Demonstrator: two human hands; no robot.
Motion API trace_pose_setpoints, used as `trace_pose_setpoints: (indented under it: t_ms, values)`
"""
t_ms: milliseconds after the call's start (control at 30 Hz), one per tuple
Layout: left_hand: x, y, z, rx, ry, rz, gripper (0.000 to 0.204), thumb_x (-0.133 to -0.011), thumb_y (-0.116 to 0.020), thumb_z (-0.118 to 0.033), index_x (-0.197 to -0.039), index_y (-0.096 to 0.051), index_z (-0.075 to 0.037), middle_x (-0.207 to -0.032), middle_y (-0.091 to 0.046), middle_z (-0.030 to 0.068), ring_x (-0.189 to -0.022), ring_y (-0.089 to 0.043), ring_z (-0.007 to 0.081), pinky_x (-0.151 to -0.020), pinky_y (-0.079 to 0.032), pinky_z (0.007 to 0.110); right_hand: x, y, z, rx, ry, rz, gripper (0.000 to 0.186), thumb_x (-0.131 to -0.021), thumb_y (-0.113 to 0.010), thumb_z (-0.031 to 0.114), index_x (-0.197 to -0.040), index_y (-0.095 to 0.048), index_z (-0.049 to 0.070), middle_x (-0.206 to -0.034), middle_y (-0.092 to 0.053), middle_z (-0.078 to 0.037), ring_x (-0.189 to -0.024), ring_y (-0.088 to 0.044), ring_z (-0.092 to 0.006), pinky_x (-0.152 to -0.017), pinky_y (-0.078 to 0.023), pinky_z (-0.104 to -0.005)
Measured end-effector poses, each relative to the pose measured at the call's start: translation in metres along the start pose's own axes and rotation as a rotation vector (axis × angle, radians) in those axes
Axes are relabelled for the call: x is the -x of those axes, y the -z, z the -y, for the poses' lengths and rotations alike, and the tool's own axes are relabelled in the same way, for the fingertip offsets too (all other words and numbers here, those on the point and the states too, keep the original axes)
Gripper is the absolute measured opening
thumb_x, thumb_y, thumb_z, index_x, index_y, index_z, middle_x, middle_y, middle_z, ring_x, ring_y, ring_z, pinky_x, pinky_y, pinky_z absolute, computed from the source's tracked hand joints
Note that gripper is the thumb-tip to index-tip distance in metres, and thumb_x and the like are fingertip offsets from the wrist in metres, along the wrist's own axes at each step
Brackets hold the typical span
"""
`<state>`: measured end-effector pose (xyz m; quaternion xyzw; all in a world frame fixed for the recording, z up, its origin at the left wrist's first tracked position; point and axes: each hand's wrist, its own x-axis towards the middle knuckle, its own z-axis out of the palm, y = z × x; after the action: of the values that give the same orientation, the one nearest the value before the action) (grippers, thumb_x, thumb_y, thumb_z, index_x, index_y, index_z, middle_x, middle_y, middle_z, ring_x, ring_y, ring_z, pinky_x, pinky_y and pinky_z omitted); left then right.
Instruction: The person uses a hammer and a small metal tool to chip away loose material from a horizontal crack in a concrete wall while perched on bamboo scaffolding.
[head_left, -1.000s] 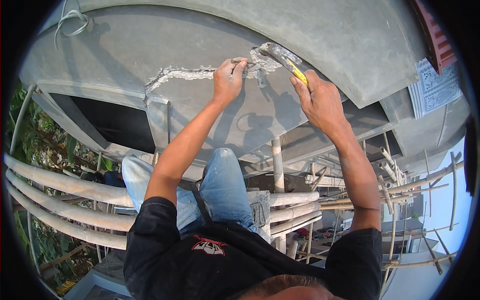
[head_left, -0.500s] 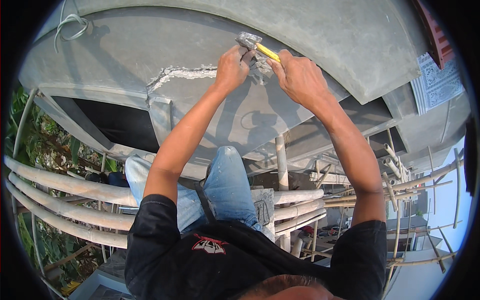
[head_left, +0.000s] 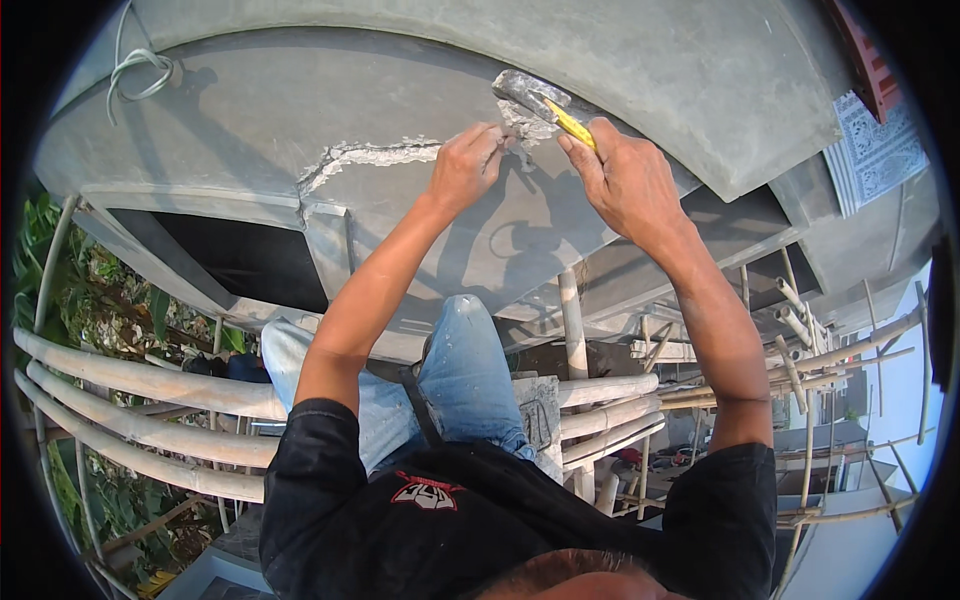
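My right hand (head_left: 635,182) is closed round the yellow handle of a hammer (head_left: 572,124). Its grey, worn head is up against the grey plastered wall (head_left: 400,95), over a chipped pale patch (head_left: 528,125). Just left of that patch, my left hand (head_left: 466,168) is closed in a pinch close to the wall. Whatever lies between its fingers is hidden or too small to name. From my left hand a rough, pale broken crack (head_left: 375,155) runs leftward across the plaster and bends down toward an opening.
Bamboo poles (head_left: 150,420) run beside and below me on the left, with more bamboo scaffolding (head_left: 610,415) on the right. A dark opening (head_left: 230,250) is in the wall. A pale looped cable (head_left: 140,75) hangs at upper left. A concrete ledge (head_left: 720,100) juts out above.
The hammer has moved slightly right, its head now away from my left hand. My left hand has dropped a little lower. The whole view has shifted slightly.
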<state>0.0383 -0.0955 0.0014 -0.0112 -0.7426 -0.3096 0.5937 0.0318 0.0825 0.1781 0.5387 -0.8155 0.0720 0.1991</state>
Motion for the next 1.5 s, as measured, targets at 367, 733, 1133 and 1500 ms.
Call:
trace_pose_setpoints:
  t_ms: [367, 733, 1133, 1500]
  values:
    - [0.021, -0.008, -0.017, 0.197, 0.168, -0.123, 0.004, -0.089, -0.064, -0.004, -0.091, -0.065, 0.000, -0.090, -0.068, 0.0117, -0.074, -0.066, 0.0261, -0.066, -0.052, 0.034, 0.040, -0.005, -0.029, -0.083, -0.127, -0.018, 0.040, -0.097, -0.055, 0.036, -0.080, -0.052, 0.000, -0.056, -0.054, -0.023, -0.054, -0.056, -0.0441, -0.051, -0.042, -0.0489]
    - [-0.029, 0.000, -0.001, 0.050, 0.130, -0.181, 0.005, -0.090, -0.062, -0.003, -0.088, -0.065, 0.001, -0.084, -0.066, 0.0138, -0.071, -0.064, 0.0299, -0.062, -0.049, 0.037, 0.026, 0.000, -0.018, -0.110, -0.053, -0.056, 0.037, -0.096, -0.057, 0.036, -0.081, -0.053, 0.002, -0.054, -0.054, -0.020, -0.048, -0.054, -0.0382, -0.048, -0.041, -0.0453]
    - [-0.015, -0.008, 0.013, 0.143, 0.008, -0.210, 0.023, -0.076, -0.067, 0.005, -0.097, -0.070, -0.005, -0.089, -0.068, 0.0123, -0.082, -0.068, 0.0303, -0.069, -0.054, 0.036, -0.004, -0.016, 0.000, 0.109, 0.173, 0.039, 0.030, -0.095, -0.058, 0.031, -0.090, -0.052, 0.002, -0.062, -0.062, -0.018, -0.051, -0.059, -0.0377, -0.046, -0.047, -0.0456]
    - [-0.014, -0.003, 0.017, 0.180, 0.081, -0.189, 0.022, -0.084, -0.066, -0.002, -0.104, -0.071, -0.007, -0.093, -0.071, 0.0120, -0.084, -0.068, 0.0320, -0.073, -0.053, 0.036, -0.008, -0.002, 0.012, 0.062, 0.268, -0.101, 0.027, -0.095, -0.058, 0.025, -0.087, -0.049, 0.000, -0.068, -0.063, -0.021, -0.052, -0.060, -0.0377, -0.046, -0.048, -0.0433]
